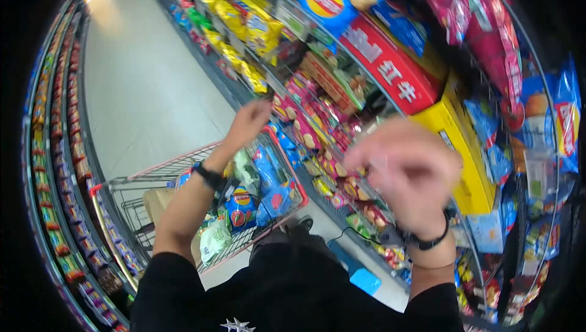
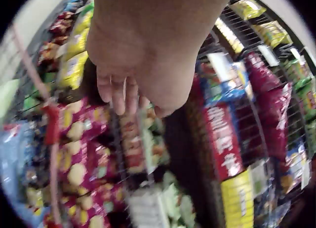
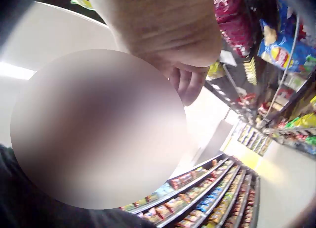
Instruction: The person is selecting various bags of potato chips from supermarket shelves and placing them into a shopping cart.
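Observation:
My left hand [image 1: 247, 125] reaches out over the far edge of the shopping cart, close to the shelf side. In the left wrist view its fingers [image 2: 118, 96] hang loosely with nothing showing in them, in front of pink snack bags [image 2: 79, 164]. Blurred in the head view, my right hand [image 1: 406, 170] is raised before the right-hand shelves, its fingers loosely bent and no item visible in it. Just beyond it stand a red carton [image 1: 390, 66] and a yellow carton [image 1: 461, 149]. Inside the cart [image 1: 305, 194] lies a blue chip bag [image 1: 242, 207] among other bagged goods.
Shelves of snack bags run along the right, with yellow bags [image 1: 262, 29] farther up and large pink bags [image 1: 488, 32] hanging high. Another packed shelf [image 1: 67, 167] lines the left side. Between them runs the pale aisle floor [image 1: 146, 75]. A blue object [image 1: 366, 280] lies near my feet.

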Action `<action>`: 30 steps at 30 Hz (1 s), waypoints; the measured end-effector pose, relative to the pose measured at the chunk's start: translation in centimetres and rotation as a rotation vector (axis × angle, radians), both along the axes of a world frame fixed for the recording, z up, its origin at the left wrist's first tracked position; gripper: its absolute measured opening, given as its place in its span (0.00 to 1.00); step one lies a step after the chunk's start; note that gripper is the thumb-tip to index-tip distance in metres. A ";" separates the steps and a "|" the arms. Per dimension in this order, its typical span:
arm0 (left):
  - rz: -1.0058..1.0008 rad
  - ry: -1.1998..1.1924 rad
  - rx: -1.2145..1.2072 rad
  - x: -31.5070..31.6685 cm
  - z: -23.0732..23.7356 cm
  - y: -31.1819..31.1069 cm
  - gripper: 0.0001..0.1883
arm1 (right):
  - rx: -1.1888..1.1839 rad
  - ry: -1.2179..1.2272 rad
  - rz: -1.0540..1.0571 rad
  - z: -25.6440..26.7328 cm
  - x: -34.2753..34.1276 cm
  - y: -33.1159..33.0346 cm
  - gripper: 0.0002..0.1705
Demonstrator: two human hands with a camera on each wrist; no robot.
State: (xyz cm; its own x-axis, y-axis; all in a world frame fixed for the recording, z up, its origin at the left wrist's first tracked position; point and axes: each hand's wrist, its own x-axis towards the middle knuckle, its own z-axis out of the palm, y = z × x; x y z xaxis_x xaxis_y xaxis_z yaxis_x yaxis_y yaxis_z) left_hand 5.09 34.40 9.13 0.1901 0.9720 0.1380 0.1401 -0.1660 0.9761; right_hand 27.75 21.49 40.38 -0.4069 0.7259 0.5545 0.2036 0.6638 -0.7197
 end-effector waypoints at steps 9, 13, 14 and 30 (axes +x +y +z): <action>-0.524 0.404 -0.151 3.8 -14.2 -18.3 0.38 | -0.114 0.109 -0.131 -1.0 6.0 -4.9 0.04; -0.425 0.467 -0.057 5.8 -14.7 -17.7 0.38 | -0.153 0.189 -0.124 -2.0 5.7 -6.3 0.04; -0.383 0.483 -0.027 6.4 -15.1 -17.1 0.38 | -0.160 0.215 -0.125 -2.2 6.0 -5.3 0.04; -0.004 0.148 -0.139 6.7 -16.1 -18.4 0.14 | -0.359 0.324 -0.118 -8.0 12.5 -14.8 0.05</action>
State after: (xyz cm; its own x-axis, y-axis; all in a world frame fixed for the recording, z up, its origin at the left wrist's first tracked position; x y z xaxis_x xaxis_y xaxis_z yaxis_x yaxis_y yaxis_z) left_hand 11.83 15.96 -6.97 0.2022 0.9790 -0.0269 0.2832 -0.0322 0.9585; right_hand 40.24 6.66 32.36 -0.1584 0.9251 0.3450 -0.0091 0.3480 -0.9374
